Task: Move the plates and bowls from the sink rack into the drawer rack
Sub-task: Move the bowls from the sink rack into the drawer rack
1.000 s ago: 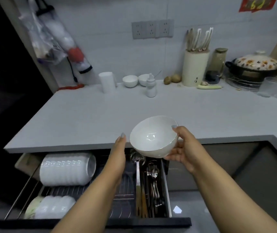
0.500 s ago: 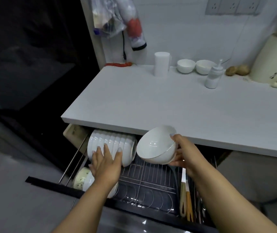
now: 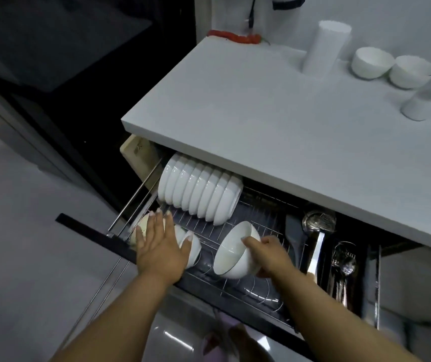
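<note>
Since a half-second ago I have carried the bowl (image 3: 236, 250) down from just under the table (image 3: 274, 121) edge into the open drawer rack (image 3: 256, 218), and my left hand (image 3: 161, 246) has dropped from the back row of bowls (image 3: 200, 195) to the front row (image 3: 192, 244). My right hand (image 3: 268, 254) has its grip clenched on the bowl's rim, thumb over the lip and fingers under the foot. The left hand lies flat with fingers straight, resting on the front row and grasping nothing.

The bowl hangs over the wires, right of the front row, not yet seated as far as I can tell. I judge it glazed ceramic: stiff, smooth, probably slippery, liable to chip against wire or its neighbours. The rim pinch with support under the base seems the safest hold.

It is tipped on its side, mouth facing left toward my left hand, foot toward the utensil tray (image 3: 339, 259). Its axis runs roughly along the row.
</note>
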